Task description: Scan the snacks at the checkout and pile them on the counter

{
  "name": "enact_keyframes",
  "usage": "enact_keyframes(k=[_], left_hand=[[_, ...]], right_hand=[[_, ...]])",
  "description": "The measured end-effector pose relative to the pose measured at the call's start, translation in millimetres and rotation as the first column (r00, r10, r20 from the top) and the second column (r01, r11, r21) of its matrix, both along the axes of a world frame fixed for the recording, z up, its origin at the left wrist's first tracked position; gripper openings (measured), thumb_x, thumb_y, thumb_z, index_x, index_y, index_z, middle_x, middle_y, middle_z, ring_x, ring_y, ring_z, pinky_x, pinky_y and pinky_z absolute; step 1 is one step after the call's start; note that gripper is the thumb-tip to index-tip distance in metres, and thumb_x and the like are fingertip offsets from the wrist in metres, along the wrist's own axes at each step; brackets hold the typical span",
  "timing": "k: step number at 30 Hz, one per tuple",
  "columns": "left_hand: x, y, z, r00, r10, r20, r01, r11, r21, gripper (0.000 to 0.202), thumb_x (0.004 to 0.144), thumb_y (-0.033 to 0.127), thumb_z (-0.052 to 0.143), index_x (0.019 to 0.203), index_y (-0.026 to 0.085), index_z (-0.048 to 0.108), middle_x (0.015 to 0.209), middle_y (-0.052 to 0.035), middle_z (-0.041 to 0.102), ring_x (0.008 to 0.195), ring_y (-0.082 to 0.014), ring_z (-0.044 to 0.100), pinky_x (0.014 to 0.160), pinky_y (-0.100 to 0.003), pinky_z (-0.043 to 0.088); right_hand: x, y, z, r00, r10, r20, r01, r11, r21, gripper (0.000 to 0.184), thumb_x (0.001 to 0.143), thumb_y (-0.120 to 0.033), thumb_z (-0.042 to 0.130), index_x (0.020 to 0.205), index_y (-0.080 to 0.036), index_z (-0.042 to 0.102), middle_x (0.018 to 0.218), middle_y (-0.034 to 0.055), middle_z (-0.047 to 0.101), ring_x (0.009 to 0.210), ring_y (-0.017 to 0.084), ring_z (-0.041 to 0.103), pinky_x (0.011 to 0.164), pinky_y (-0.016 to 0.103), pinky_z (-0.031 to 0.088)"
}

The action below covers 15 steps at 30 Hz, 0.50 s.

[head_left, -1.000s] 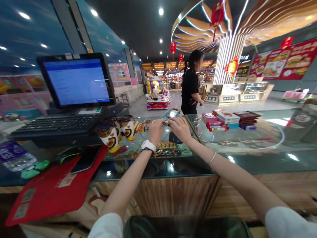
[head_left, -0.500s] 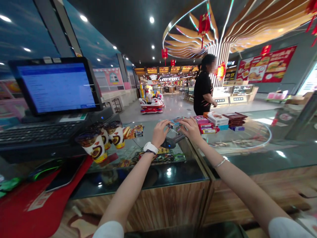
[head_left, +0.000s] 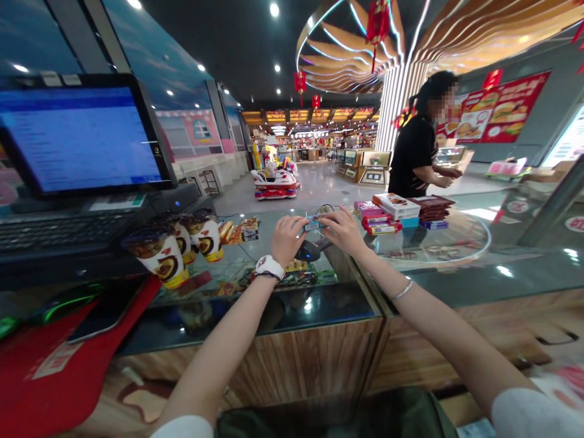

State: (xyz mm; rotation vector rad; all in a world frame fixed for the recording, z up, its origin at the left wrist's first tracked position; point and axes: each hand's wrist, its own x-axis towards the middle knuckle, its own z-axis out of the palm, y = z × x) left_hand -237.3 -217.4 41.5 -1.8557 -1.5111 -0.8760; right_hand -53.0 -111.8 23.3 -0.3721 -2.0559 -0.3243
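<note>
Both my hands reach out over a glass counter (head_left: pixel 292 304). My left hand (head_left: pixel 285 237), with a white watch on its wrist, and my right hand (head_left: pixel 345 231), with a thin bracelet, are both closed on the ends of a small blue packet (head_left: pixel 314 223) held between them. A black barcode scanner (head_left: pixel 309 250) lies on the glass just below the packet.
A till screen (head_left: pixel 77 137) and keyboard (head_left: pixel 55 231) stand at the left, with three snack cups (head_left: pixel 159 255) beside them. A phone (head_left: pixel 109 310) lies on a red mat (head_left: pixel 55 365). Stacked boxes (head_left: pixel 396 213) sit right of my hands. A person in black (head_left: pixel 417 158) stands beyond the counter.
My view has swung left and the person in black now appears farther right. My hands have drawn the packet slightly closer, above the scanner.
</note>
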Motion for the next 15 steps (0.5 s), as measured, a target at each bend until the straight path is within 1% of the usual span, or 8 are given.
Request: enact_keyframes(k=[3, 8, 10, 13, 15], left_hand=[[-1.6, 0.1, -2.5, 1.0, 0.003, 0.008, -0.003, 1.0, 0.002, 0.022, 0.091, 0.02, 0.059, 0.112, 0.025, 0.066, 0.113, -0.0054, 0.071, 0.109, -0.0222, 0.064, 0.11, -0.043, 0.041], [-3.2, 0.4, -4.1, 1.0, -0.003, 0.026, 0.002, 1.0, 0.018, 0.021, 0.092, 0.022, 0.059, 0.112, 0.025, 0.066, 0.113, -0.0047, 0.073, 0.107, -0.0214, 0.065, 0.109, -0.043, 0.041], [-5.8, 1.6, -4.6, 0.999, 0.003, 0.048, -0.005, 1.0, 0.03, 0.021, 0.093, 0.022, 0.059, 0.112, 0.025, 0.066, 0.112, -0.0043, 0.074, 0.107, -0.0213, 0.066, 0.109, -0.042, 0.041], [-13.0, 3.9, -5.5, 0.996, 0.03, 0.089, -0.034, 0.999, 0.041, 0.019, 0.093, 0.022, 0.059, 0.11, 0.025, 0.067, 0.111, -0.0039, 0.075, 0.106, -0.0212, 0.067, 0.109, -0.042, 0.04], [-18.9, 5.2, -6.3, 0.992, 0.054, 0.111, -0.059, 0.997, 0.043, 0.018, 0.092, 0.021, 0.059, 0.108, 0.025, 0.067, 0.111, -0.0038, 0.075, 0.105, -0.0211, 0.067, 0.109, -0.042, 0.04]], right_hand=[[-1.5, -2.1, -0.3, 1.0, 0.005, 0.005, -0.005, 1.0, -0.003, 0.029, 0.091, -0.016, 0.053, 0.112, -0.027, 0.069, 0.105, 0.0049, 0.069, 0.103, 0.021, 0.062, 0.116, 0.053, 0.037], [-2.6, -1.7, -0.9, 1.0, 0.024, -0.009, -0.024, 1.0, -0.009, 0.031, 0.092, -0.016, 0.052, 0.116, -0.027, 0.068, 0.105, 0.0053, 0.069, 0.103, 0.021, 0.063, 0.116, 0.053, 0.037], [-0.6, -0.9, 0.0, 0.998, 0.056, -0.024, -0.056, 0.998, -0.023, 0.032, 0.092, -0.018, 0.053, 0.12, -0.027, 0.067, 0.11, 0.0066, 0.068, 0.108, 0.023, 0.062, 0.112, 0.051, 0.041], [5.6, 1.1, 2.2, 0.99, 0.131, -0.058, -0.135, 0.989, -0.065, 0.035, 0.093, -0.021, 0.053, 0.126, -0.026, 0.064, 0.12, 0.0096, 0.066, 0.115, 0.024, 0.061, 0.103, 0.045, 0.049], [10.0, 3.3, 2.7, 0.982, 0.174, -0.076, -0.181, 0.978, -0.1, 0.033, 0.092, -0.021, 0.054, 0.122, -0.025, 0.065, 0.117, 0.0101, 0.067, 0.112, 0.024, 0.062, 0.098, 0.042, 0.051]])
